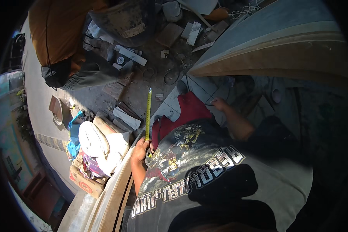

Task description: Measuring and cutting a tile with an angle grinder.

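Observation:
My left hand (140, 150) is closed around a tape measure (149, 154), its case mostly covered by the fingers. The yellow tape blade (148, 116) sticks out away from me over the floor, its end free. A wooden frame edge (123, 170) runs beside this hand. My right hand (219, 104) is held out ahead on the right with its fingers curled in. A thin dark cord (205, 103) loops close to its fingertips; I cannot tell whether the hand holds it.
Another person in an orange-brown jacket (60, 29) is at the far left, by a dark bucket (121, 25). Sacks (92, 143) and a cardboard box (85, 181) lie left. Tile offcuts (132, 56) litter the floor. A large curved panel (274, 58) stands right, above pale tiles (199, 86).

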`<state>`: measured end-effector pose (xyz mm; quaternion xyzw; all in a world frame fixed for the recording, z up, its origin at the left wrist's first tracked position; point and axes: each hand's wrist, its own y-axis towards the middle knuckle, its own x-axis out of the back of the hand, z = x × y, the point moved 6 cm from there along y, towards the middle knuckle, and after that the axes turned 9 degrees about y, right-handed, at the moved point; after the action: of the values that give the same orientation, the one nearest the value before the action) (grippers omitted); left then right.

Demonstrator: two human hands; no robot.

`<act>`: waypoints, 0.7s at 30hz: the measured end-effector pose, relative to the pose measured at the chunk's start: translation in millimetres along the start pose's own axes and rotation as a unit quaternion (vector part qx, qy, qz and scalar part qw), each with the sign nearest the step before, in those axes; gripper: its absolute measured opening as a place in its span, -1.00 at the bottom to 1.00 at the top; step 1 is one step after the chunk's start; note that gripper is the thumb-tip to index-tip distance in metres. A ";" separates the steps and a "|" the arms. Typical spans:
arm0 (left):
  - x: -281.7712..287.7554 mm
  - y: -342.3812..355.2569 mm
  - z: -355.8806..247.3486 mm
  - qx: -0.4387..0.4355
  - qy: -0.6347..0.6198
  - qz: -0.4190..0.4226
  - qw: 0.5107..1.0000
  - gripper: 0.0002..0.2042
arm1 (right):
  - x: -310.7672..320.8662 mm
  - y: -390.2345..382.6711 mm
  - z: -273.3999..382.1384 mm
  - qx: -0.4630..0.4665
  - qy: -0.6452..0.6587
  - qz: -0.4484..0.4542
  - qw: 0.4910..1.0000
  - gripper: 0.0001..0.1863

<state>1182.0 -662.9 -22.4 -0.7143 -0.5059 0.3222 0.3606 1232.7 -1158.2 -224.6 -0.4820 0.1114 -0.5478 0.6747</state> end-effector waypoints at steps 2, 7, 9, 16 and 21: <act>-7.8 1.9 -20.9 0.033 0.060 0.024 0.997 -0.85 | 4.2 19.5 45.0 -0.060 0.047 0.051 0.996 -0.51; -20.1 22.1 -53.9 0.100 0.019 -0.012 0.995 -0.88 | 1.7 56.1 126.0 -0.058 0.016 0.050 0.997 -0.52; -18.6 32.8 -55.9 0.106 0.017 0.023 0.994 -0.88 | -9.7 65.9 128.7 -0.065 0.024 0.026 0.997 -0.52; 28.5 63.9 -15.2 0.185 -0.020 0.017 0.982 -0.89 | -89.6 148.1 112.7 -0.028 0.128 0.018 0.991 -0.69; 44.3 123.9 19.6 0.221 -0.072 -0.008 0.973 -0.86 | -111.4 315.4 60.5 0.009 0.092 -0.021 0.996 -0.67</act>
<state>1239.1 -645.2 -141.3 -0.5882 -0.4524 0.4738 0.4743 1431.3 -1052.4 -479.4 -0.4257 0.1573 -0.6049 0.6543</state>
